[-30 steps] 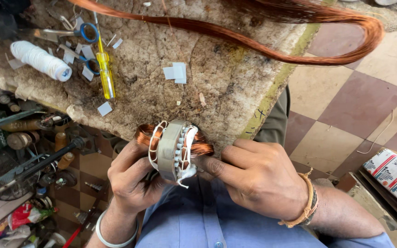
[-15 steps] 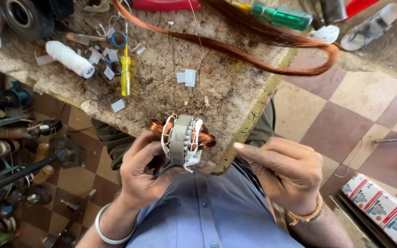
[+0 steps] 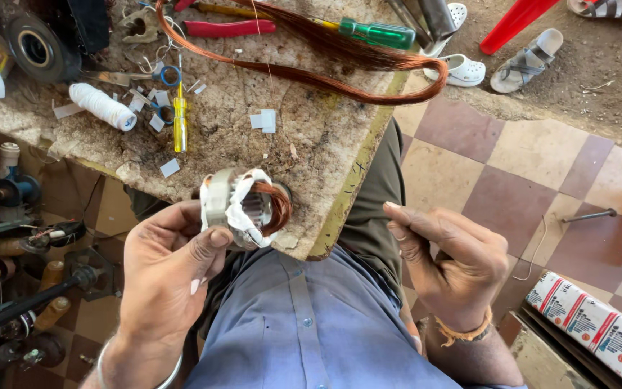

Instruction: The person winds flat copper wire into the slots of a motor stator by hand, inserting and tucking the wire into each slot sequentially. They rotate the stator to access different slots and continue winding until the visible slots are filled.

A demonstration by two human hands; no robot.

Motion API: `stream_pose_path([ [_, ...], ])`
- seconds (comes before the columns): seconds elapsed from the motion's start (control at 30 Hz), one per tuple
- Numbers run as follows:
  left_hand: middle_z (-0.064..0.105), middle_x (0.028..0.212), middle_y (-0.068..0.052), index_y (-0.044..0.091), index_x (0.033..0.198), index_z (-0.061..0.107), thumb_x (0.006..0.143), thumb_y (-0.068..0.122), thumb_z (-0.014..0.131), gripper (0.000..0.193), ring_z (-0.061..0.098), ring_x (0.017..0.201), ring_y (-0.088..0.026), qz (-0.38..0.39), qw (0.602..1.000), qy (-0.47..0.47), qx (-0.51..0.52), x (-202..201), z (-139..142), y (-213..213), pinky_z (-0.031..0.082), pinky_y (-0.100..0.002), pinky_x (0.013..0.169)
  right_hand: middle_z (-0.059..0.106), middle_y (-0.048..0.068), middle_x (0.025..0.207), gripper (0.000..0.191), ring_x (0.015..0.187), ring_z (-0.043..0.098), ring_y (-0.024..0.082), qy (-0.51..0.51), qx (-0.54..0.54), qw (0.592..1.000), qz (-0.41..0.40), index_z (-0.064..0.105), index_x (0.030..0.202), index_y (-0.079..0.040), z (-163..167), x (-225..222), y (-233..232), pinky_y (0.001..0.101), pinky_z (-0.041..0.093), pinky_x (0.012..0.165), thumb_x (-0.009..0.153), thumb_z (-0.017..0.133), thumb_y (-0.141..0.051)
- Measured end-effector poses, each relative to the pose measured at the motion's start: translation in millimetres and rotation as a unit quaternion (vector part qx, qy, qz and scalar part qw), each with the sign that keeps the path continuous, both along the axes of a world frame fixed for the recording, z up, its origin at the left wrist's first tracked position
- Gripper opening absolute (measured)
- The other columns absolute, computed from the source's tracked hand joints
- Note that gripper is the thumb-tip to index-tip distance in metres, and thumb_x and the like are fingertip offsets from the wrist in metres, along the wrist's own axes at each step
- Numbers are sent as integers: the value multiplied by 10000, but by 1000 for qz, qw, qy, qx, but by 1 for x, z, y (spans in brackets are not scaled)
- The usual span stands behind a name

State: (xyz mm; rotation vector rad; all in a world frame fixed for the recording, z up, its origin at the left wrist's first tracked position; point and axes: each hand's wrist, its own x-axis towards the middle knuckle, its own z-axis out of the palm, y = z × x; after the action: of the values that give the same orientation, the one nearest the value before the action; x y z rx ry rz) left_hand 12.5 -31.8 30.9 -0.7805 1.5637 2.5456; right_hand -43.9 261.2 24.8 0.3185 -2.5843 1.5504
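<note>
I hold the motor stator [image 3: 242,209] in my left hand [image 3: 170,277], fingers and thumb clamped round its metal core, just off the near edge of the worn workbench [image 3: 311,151]. My right hand [image 3: 455,263] sits apart to the right of the stator, fingers loosely curled; whether it pinches a thin wire I cannot tell. I judge this a winding check, and the next move calls for that hand back at the copper coil [image 3: 276,207]. The stator's bore axis runs roughly left to right, the coil end facing right.
</note>
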Motion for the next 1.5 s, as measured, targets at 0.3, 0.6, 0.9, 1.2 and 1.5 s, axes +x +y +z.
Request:
stream_pose_path([
  [0.3, 727, 796, -101, -124, 1048, 700, 882, 83, 776, 275, 446, 431, -29, -28, 987, -153, 29, -20, -7, 9, 352, -201, 387, 606, -6, 678, 193, 553, 432, 44, -21, -20, 1000, 11, 782, 1078, -53, 2, 2, -7, 225, 319, 510, 891, 798, -10],
  [0.6, 577, 558, -11, -138, 1108, 730, 916, 157, 743, 352, 346, 339, -22, -69, 983, -172, 0, -34, -5, 1, 251, -225, 342, 687, 20, 785, 179, 608, 536, 62, -25, -5, 999, 27, 781, 1081, -40, 3, -14, -25, 220, 385, 534, 906, 782, -3],
  [0.9, 680, 670, -38, -136, 1151, 692, 949, 133, 682, 336, 380, 381, -8, -66, 988, -133, 34, -20, -26, -14, 338, -219, 419, 682, 59, 992, 377, 788, 694, 170, -3, 58, 986, 157, 753, 1204, -122, -25, -61, -45, 293, 578, 671, 852, 752, 10],
  [1.2, 722, 742, -75, -125, 1166, 685, 948, 134, 695, 338, 406, 388, -18, -52, 990, -125, 41, -18, -28, -12, 387, -224, 425, 617, 78, 951, 408, 778, 674, 277, 0, 135, 946, 296, 761, 1172, -184, -24, -79, -67, 404, 527, 616, 803, 679, -29],
  [1.5, 553, 561, 27, -123, 1194, 717, 922, 127, 728, 369, 347, 361, -5, -37, 986, -163, -11, -33, -7, 11, 270, -210, 334, 613, 65, 948, 297, 811, 675, 241, 78, 207, 958, 181, 767, 1104, -130, -18, -60, -62, 367, 546, 638, 828, 717, -36],
])
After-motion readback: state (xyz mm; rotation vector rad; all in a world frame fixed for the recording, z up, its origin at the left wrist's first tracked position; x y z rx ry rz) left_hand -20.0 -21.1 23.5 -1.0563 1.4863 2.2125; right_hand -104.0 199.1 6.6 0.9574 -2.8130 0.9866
